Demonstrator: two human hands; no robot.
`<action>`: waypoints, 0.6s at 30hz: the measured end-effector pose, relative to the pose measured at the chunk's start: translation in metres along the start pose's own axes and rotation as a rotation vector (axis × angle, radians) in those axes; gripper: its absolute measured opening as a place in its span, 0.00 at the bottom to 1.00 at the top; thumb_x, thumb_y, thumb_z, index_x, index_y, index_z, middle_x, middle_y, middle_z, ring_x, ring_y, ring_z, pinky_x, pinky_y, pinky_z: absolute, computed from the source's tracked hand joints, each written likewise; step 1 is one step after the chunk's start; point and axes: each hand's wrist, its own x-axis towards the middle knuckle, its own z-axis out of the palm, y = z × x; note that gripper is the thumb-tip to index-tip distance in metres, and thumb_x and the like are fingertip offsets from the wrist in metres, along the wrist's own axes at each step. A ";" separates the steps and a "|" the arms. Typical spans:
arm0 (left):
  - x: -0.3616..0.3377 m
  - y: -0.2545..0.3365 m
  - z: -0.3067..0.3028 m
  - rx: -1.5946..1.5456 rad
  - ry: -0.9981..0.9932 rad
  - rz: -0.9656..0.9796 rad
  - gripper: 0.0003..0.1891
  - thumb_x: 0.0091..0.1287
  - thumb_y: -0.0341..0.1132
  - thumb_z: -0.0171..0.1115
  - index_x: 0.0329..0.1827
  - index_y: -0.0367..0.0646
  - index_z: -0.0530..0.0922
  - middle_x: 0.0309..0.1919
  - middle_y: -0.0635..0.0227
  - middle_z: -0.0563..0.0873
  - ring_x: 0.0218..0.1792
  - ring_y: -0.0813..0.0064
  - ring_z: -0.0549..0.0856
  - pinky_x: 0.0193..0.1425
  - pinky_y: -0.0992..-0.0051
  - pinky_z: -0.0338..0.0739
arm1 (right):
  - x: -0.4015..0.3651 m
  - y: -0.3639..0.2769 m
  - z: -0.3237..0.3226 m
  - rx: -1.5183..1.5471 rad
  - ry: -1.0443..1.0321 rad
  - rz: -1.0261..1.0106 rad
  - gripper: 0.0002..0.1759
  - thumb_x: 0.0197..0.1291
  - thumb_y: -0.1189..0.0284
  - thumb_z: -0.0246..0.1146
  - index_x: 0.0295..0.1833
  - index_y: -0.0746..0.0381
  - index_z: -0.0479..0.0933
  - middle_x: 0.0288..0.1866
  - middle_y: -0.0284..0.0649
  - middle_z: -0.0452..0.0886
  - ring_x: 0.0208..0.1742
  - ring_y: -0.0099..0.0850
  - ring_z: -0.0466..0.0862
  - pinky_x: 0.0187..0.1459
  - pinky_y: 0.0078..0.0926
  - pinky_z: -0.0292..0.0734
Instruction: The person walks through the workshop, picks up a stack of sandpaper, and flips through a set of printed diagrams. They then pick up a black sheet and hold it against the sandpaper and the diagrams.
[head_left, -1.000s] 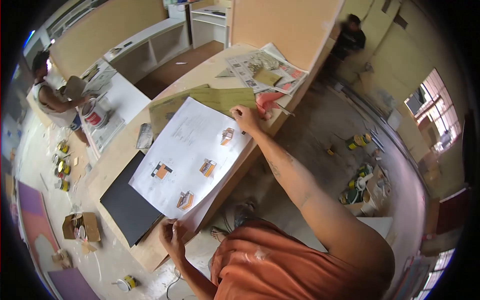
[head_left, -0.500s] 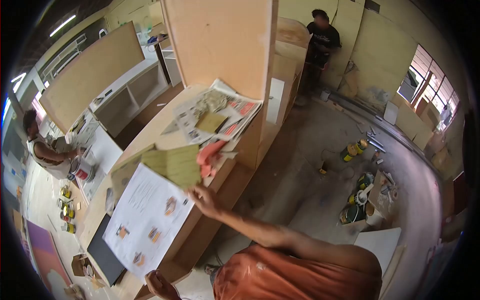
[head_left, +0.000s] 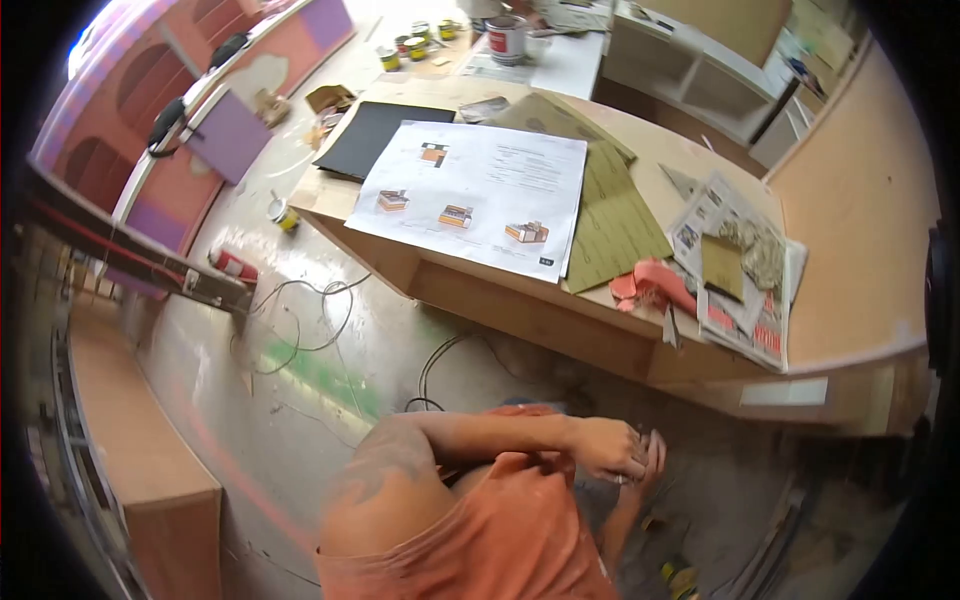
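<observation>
My left hand (head_left: 604, 448) and my right hand (head_left: 652, 468) meet in front of my orange shirt (head_left: 500, 540), low in the view. The fingers of both are curled together. A small thing may be between them, but I cannot make it out. Beyond them, on the wooden bench, lies a white printed sheet (head_left: 480, 190) with small furniture drawings, its near edge by the bench's front. Beside it are olive-green sandpaper sheets (head_left: 615, 225) and a crumpled coral-red cloth or strip (head_left: 655, 285). Neither hand touches these.
The wooden bench (head_left: 690, 160) also bears a black sheet (head_left: 385, 135) and newspapers (head_left: 765, 325) with a crumpled wad. A paint can (head_left: 507, 40) stands on a white surface behind. Cables (head_left: 330, 295), a small can (head_left: 283, 213) and a red cylinder (head_left: 233, 265) are on the floor.
The view has swung left. My right hand has left the printed sheet's corner and my left hand its lower edge; both have come together in front of my body. The sheet lies on the bench.
</observation>
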 end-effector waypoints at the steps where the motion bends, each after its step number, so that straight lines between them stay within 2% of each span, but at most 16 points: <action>1: 0.009 -0.013 0.010 0.025 0.009 -0.020 0.08 0.63 0.37 0.60 0.34 0.42 0.74 0.30 0.60 0.79 0.35 0.56 0.81 0.41 0.59 0.74 | -0.028 0.035 -0.023 0.154 0.023 0.254 0.17 0.69 0.67 0.56 0.56 0.68 0.76 0.45 0.40 0.79 0.47 0.29 0.78 0.42 0.30 0.76; 2: 0.018 -0.027 0.021 -0.001 -0.021 -0.034 0.08 0.63 0.37 0.60 0.35 0.42 0.75 0.30 0.60 0.79 0.36 0.56 0.81 0.41 0.59 0.74 | -0.038 0.063 -0.039 0.299 0.047 0.518 0.18 0.69 0.65 0.56 0.55 0.67 0.76 0.44 0.40 0.79 0.49 0.29 0.78 0.44 0.31 0.76; 3: 0.029 -0.040 0.030 -0.031 -0.053 -0.043 0.08 0.63 0.36 0.61 0.35 0.41 0.75 0.31 0.60 0.80 0.36 0.56 0.81 0.41 0.59 0.75 | -0.042 0.076 -0.052 0.338 0.041 0.660 0.18 0.69 0.64 0.56 0.55 0.67 0.76 0.44 0.40 0.79 0.49 0.29 0.78 0.44 0.31 0.76; 5: 0.056 -0.061 0.042 -0.084 -0.045 -0.062 0.08 0.63 0.36 0.61 0.35 0.41 0.76 0.31 0.60 0.80 0.36 0.56 0.81 0.41 0.59 0.75 | -0.041 0.102 -0.077 0.339 0.014 0.794 0.18 0.69 0.64 0.57 0.55 0.67 0.76 0.44 0.40 0.79 0.49 0.29 0.78 0.44 0.31 0.76; 8: 0.103 -0.110 0.069 -0.147 -0.065 -0.053 0.06 0.64 0.35 0.60 0.36 0.42 0.76 0.30 0.61 0.81 0.35 0.56 0.82 0.40 0.59 0.75 | -0.033 0.128 -0.127 0.302 0.018 0.893 0.18 0.69 0.63 0.57 0.54 0.66 0.77 0.44 0.39 0.79 0.48 0.29 0.78 0.44 0.31 0.76; 11: 0.168 -0.146 0.111 -0.168 -0.042 -0.073 0.07 0.64 0.39 0.61 0.36 0.45 0.79 0.30 0.63 0.84 0.35 0.57 0.84 0.38 0.60 0.78 | -0.014 0.149 -0.183 0.267 0.018 0.956 0.18 0.68 0.63 0.57 0.54 0.66 0.77 0.44 0.39 0.79 0.47 0.29 0.78 0.44 0.31 0.76; 13: 0.230 -0.169 0.132 -0.118 -0.068 0.080 0.08 0.64 0.40 0.61 0.36 0.46 0.79 0.29 0.64 0.84 0.35 0.58 0.84 0.38 0.59 0.78 | -0.001 0.161 -0.215 0.262 0.021 0.987 0.18 0.68 0.62 0.57 0.53 0.66 0.77 0.43 0.39 0.79 0.47 0.29 0.78 0.44 0.30 0.76; 15: 0.294 -0.168 0.133 -0.064 -0.064 0.191 0.09 0.64 0.41 0.62 0.36 0.46 0.79 0.29 0.64 0.84 0.35 0.58 0.84 0.38 0.59 0.77 | 0.016 0.172 -0.244 0.261 0.033 1.003 0.18 0.68 0.62 0.57 0.53 0.65 0.77 0.43 0.39 0.79 0.46 0.29 0.78 0.44 0.30 0.76; 17: 0.348 -0.172 0.142 -0.149 0.044 0.330 0.08 0.66 0.38 0.60 0.33 0.43 0.76 0.28 0.62 0.81 0.35 0.56 0.83 0.37 0.59 0.75 | 0.035 0.186 -0.269 0.282 0.045 1.005 0.18 0.68 0.61 0.57 0.53 0.65 0.77 0.43 0.39 0.79 0.46 0.29 0.78 0.44 0.30 0.76; 18: 0.365 -0.174 0.139 -0.139 0.032 0.318 0.08 0.66 0.38 0.60 0.33 0.43 0.76 0.28 0.62 0.81 0.35 0.56 0.83 0.37 0.59 0.75 | 0.041 0.192 -0.284 0.287 0.044 1.005 0.18 0.68 0.61 0.57 0.52 0.65 0.77 0.43 0.39 0.79 0.46 0.29 0.78 0.44 0.30 0.76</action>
